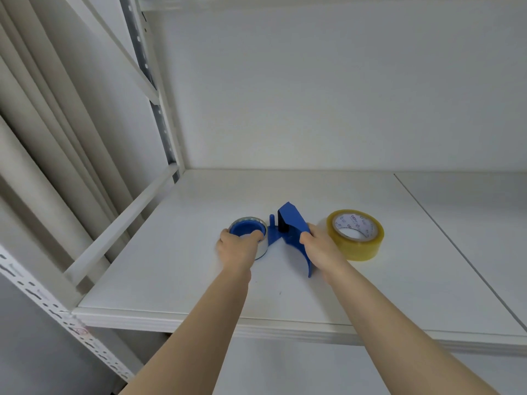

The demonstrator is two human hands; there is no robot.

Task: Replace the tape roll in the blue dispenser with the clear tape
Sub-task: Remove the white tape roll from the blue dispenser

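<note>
On the white shelf board point(199, 280) lies a blue dispenser point(291, 223), its curved handle running toward me. My right hand point(319, 246) grips that handle. To the dispenser's left sits a clear tape roll point(263, 246) with a blue hub point(246, 228) inside it. My left hand point(239, 246) holds this roll from the near side, thumb on its rim. A yellowish tape roll point(356, 238) with a white printed core lies flat just right of my right hand, untouched.
The shelf stands in a white metal rack with a perforated upright point(162, 124) at the back left and a side rail point(122, 220) along the left edge. A seam point(456, 243) divides the board on the right. The white wall is behind.
</note>
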